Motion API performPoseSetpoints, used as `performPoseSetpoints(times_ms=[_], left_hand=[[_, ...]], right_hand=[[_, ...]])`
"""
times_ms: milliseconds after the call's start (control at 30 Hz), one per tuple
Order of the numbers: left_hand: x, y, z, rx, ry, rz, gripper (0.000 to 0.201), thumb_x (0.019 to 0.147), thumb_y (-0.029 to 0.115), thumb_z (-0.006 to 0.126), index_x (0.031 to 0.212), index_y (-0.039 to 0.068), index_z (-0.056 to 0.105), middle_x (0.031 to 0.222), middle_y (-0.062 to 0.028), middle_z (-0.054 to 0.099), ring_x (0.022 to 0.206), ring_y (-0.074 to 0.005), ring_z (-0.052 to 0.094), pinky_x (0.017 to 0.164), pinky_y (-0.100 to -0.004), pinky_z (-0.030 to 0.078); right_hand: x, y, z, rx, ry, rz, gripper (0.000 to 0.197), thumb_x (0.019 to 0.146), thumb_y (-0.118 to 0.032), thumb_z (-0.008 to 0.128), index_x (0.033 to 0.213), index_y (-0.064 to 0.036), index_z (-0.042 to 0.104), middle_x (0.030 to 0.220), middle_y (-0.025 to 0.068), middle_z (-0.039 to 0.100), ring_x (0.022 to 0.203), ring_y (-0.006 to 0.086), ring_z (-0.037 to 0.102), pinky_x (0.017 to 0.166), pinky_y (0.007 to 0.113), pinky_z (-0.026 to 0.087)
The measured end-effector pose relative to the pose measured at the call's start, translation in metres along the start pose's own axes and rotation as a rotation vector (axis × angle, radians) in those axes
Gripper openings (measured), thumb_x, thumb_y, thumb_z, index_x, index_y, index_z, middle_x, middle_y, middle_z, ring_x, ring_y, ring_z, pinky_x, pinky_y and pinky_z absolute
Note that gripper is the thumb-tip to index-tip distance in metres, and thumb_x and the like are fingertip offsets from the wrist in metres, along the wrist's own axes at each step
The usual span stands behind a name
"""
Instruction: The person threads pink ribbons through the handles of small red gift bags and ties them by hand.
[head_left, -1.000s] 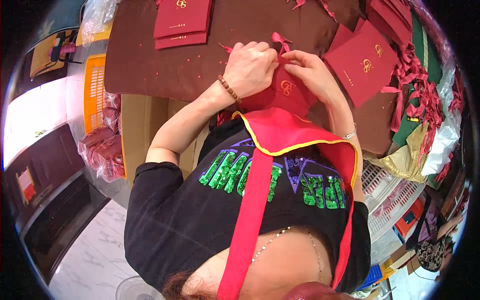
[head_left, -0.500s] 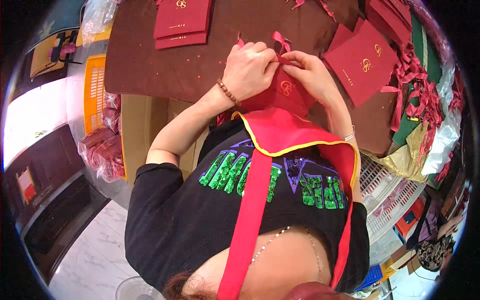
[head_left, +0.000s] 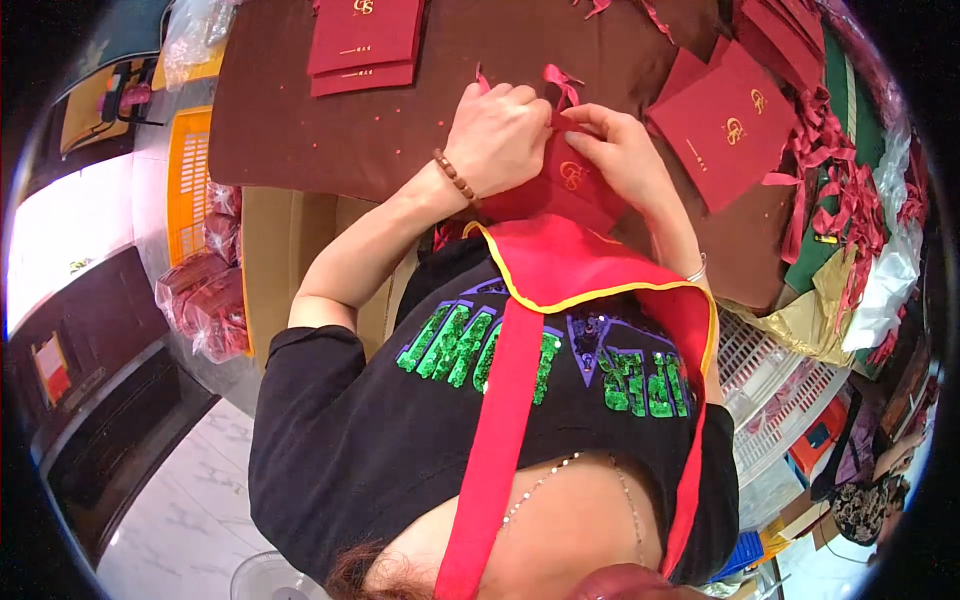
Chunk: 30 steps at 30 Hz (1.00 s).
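Note:
A dark red gift bag [head_left: 572, 185] with a gold emblem is between my hands at the table's near edge, its lower part reaching my red apron. My left hand [head_left: 500, 135] is closed at the bag's upper left, and a red ribbon end [head_left: 483, 80] sticks out above its knuckles. What lies inside that fist is mostly hidden. Thumb and forefinger of my right hand [head_left: 620, 150] pinch the bag's top edge. Beside these fingers a red ribbon loop [head_left: 562, 82] rises from the top edge.
Flat dark red bags [head_left: 364, 40] are stacked at the far left of the brown-covered table [head_left: 290, 130]. More bags [head_left: 720, 140] overlap at the right, next to tangled red ribbons [head_left: 840, 205]. An open cardboard box [head_left: 275, 250] stands left below the table edge; white crates [head_left: 770, 380] stand lower right.
My left hand has shifted slightly left, and the right fingers have eased a little apart from it along the bag's top edge. The bag stays nearly in place.

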<state>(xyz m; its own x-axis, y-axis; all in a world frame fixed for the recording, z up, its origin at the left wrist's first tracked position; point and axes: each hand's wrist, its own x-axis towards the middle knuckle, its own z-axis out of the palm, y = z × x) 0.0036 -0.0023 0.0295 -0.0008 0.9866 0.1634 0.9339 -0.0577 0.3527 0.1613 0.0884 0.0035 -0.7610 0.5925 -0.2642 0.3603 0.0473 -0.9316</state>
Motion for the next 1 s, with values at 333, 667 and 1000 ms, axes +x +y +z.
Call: performPoseSetpoints(times_ms=[333,667,1000], left_hand=[[0.008,0.007,-0.006,0.191,-0.069,0.078,0.01,0.068,0.014,0.059,0.072,0.005,0.061,0.072,-0.0095,0.061,0.073,-0.0245,0.061,0.067,-0.0384,0.042],[0.006,0.007,-0.005,0.194,-0.052,0.087,0.015,0.061,0.014,0.061,0.071,0.004,0.063,0.072,-0.0104,0.062,0.072,-0.0243,0.061,0.067,-0.0387,0.041],[0.006,0.018,0.002,0.287,0.067,0.16,0.011,0.062,0.012,0.06,0.071,0.006,0.06,0.071,-0.0073,0.058,0.072,-0.0232,0.059,0.068,-0.0383,0.039]], right_hand=[[-0.007,-0.017,0.009,-0.267,0.144,-0.037,0.027,0.081,-0.016,0.056,0.104,-0.0036,0.063,0.096,0.0172,0.065,0.093,0.0314,0.063,0.08,0.038,0.049],[-0.003,-0.005,0.008,-0.095,0.108,-0.02,0.027,0.08,-0.017,0.057,0.102,-0.0034,0.064,0.094,0.0166,0.066,0.091,0.0297,0.064,0.079,0.037,0.049],[-0.007,-0.015,0.006,-0.154,0.13,-0.028,0.026,0.081,-0.016,0.056,0.102,-0.0029,0.063,0.094,0.0177,0.066,0.091,0.0302,0.064,0.078,0.036,0.049]])
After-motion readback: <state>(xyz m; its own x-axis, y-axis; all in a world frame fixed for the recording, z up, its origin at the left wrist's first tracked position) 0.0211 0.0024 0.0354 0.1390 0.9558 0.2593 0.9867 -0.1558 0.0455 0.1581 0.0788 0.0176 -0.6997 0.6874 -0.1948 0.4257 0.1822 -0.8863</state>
